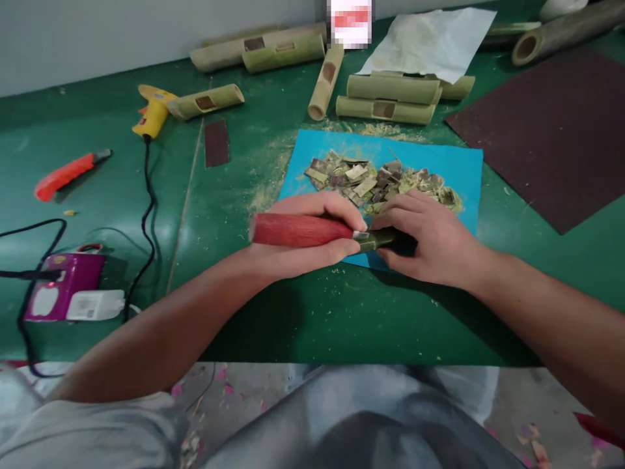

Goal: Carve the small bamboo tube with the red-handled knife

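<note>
In the middle of the head view my left hand is closed around a red-handled tool, which lies across the palm and points right. A short bit of bright metal shows at the end of its handle; whatever blade it has is hidden. Its tip meets a green bamboo piece, touched by my left thumb and fingertips. My right hand wraps over the bamboo's other end and hides much of it. Both hands are above the near edge of a blue sheet, in front of a heap of bamboo chips.
Cut bamboo tubes lie at the back of the green table, beside white paper. A dark brown sheet is on the right. Leftward are a yellow glue gun, an orange cutter and a purple power box with cables.
</note>
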The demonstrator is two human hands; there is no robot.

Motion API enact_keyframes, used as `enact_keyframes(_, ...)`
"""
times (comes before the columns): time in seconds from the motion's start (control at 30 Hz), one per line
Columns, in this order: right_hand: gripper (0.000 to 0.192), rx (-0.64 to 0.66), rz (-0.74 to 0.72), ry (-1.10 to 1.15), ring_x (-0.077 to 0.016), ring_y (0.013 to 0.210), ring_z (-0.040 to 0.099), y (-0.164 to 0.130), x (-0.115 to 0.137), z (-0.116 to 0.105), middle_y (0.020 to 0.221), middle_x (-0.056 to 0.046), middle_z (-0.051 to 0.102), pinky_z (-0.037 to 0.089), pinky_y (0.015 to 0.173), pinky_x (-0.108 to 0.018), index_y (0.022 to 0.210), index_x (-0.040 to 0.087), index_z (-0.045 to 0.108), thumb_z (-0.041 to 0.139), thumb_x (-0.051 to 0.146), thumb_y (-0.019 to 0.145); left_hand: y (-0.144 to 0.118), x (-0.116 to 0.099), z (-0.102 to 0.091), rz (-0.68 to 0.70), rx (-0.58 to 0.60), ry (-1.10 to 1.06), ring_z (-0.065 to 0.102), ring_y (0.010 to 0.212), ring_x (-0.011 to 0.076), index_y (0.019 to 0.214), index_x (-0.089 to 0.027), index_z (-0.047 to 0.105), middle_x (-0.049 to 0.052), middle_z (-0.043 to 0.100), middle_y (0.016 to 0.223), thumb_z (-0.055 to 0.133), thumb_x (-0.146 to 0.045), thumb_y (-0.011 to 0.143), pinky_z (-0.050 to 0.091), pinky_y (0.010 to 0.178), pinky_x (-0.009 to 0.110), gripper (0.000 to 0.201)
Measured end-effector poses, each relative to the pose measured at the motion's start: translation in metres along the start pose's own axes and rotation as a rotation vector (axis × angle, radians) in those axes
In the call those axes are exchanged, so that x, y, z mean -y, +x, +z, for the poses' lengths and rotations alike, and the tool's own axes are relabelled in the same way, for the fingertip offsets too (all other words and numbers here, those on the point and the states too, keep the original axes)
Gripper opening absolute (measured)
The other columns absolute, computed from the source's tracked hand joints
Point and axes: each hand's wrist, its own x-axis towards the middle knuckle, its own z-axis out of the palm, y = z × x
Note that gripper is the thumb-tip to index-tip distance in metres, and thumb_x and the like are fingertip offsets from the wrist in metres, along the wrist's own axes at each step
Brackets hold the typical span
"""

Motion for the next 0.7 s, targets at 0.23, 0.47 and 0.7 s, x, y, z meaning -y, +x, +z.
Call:
enact_keyframes(0.23,0.019,-0.024,-0.002,0.036,-0.0282,0.090,0.062,0.0014,-0.0002,0.0011,0.098,-0.010,0.071,0.050,0.082,-0.044,0.101,0.021,0.068,0.068,0.023,0.082,0.0046,0.0048,0.0018,0.060,0.083,-0.054,0.079,0.094,0.0188,0.095,-0.022,0.074,0.006,0.082,0.103,0.080,-0.028,0.088,0.063,0.088,0.032,0.011)
enact_keyframes(0.47,0.020,-0.033,0.005,0.029,-0.0273,0.089,0.060,0.0013,-0.0007,0.0039,0.095,-0.010,0.070,0.049,0.082,-0.044,0.099,0.020,0.067,0.066,0.021,0.079,0.0033,0.0035,0.0030,0.123,0.101,-0.013,0.078,0.093,0.0182,0.095,-0.023,0.075,0.006,0.082,0.099,0.082,-0.026,0.087,0.064,0.089,0.032,0.011)
enact_keyframes(0.7,0.018,-0.010,0.033,0.064,-0.0276,0.093,0.061,0.0026,0.0016,0.0016,0.099,-0.009,0.070,0.048,0.085,-0.044,0.101,0.022,0.068,0.066,0.022,0.083,0.0036,0.0057,0.0041,0.107,0.092,0.001,0.080,0.090,0.0195,0.094,-0.027,0.077,0.004,0.084,0.099,0.084,-0.028,0.085,0.064,0.085,0.033,0.012)
